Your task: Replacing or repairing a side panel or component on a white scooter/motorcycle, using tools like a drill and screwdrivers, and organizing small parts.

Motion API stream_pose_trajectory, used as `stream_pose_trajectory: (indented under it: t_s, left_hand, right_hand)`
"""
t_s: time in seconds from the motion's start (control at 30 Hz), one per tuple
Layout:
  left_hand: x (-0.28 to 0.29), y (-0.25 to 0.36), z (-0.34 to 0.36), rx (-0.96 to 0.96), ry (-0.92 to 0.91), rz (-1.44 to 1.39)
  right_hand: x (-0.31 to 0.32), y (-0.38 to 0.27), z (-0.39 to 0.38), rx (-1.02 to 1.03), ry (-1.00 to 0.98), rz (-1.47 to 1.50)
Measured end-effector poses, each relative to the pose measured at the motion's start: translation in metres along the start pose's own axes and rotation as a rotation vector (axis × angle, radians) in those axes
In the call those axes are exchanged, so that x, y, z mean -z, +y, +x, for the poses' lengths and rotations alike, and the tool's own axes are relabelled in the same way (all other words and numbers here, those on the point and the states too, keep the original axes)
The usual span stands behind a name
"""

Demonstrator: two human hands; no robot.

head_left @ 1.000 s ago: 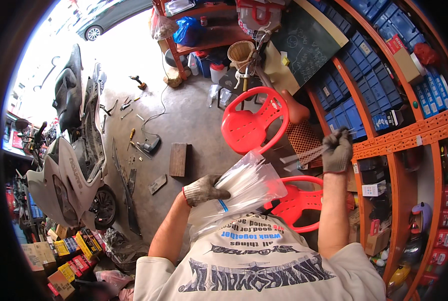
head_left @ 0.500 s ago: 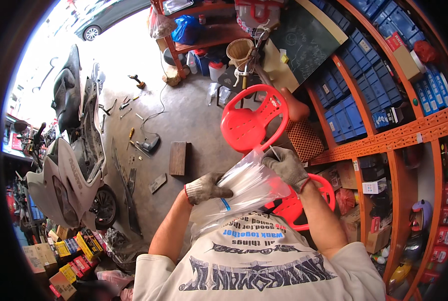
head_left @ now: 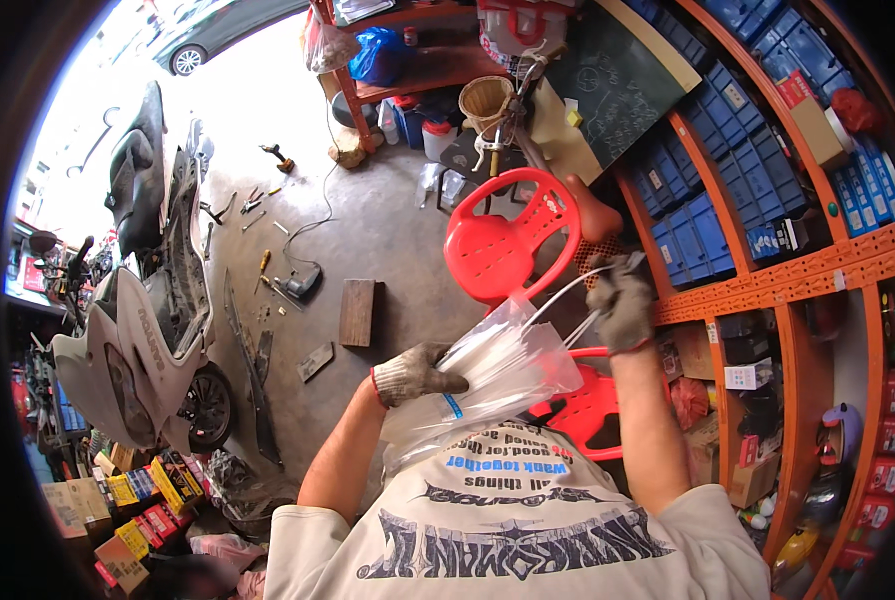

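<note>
Both my hands wear grey work gloves. A clear plastic bag (head_left: 562, 362) full of long white cable ties (head_left: 502, 360) lies in front of my chest. My left hand (head_left: 419, 376) is closed on the bag's left side, thumb over the top. To the right of the bag's open end, my right hand (head_left: 621, 305) is closed on a few white ties, which bend in arcs between the bag and my fingers. How many it grips is hard to make out. Under and beyond the bag are two red plastic chairs (head_left: 487, 255).
A partly stripped scooter (head_left: 137, 350) stands at the left. Hand tools, a power drill (head_left: 302, 284) and a wooden block (head_left: 357, 312) lie on the floor. Orange shelving (head_left: 797, 275) with blue bins runs along the right. Small boxes (head_left: 152, 510) are piled at lower left.
My right hand has moved right and a little up, away from the bag, drawing white cable ties partly out. My left hand keeps its hold on the bag.
</note>
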State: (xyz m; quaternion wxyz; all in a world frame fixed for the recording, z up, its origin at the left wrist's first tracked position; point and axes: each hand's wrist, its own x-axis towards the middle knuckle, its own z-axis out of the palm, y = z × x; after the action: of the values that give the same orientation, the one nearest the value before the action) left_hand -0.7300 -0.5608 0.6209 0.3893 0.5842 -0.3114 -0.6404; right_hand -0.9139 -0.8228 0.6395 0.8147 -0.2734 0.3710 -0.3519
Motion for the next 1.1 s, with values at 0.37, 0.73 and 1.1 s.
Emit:
stream_pose_trajectory:
  t_s: [0.37,0.73,1.1]
  left_hand:
    - [0.002,-0.011,0.001,0.019,0.002,-0.031]
    - [0.003,-0.002,0.002,0.026,-0.051,0.019]
    - [-0.001,-0.006,-0.002,0.009,-0.034,0.012]
  right_hand:
    - [0.028,-0.090,0.001,0.328,-0.011,-0.180]
    - [-0.011,0.006,-0.031,-0.045,-0.515,-1.056]
    - [-0.015,0.008,-0.025,-0.247,-0.668,-1.152]
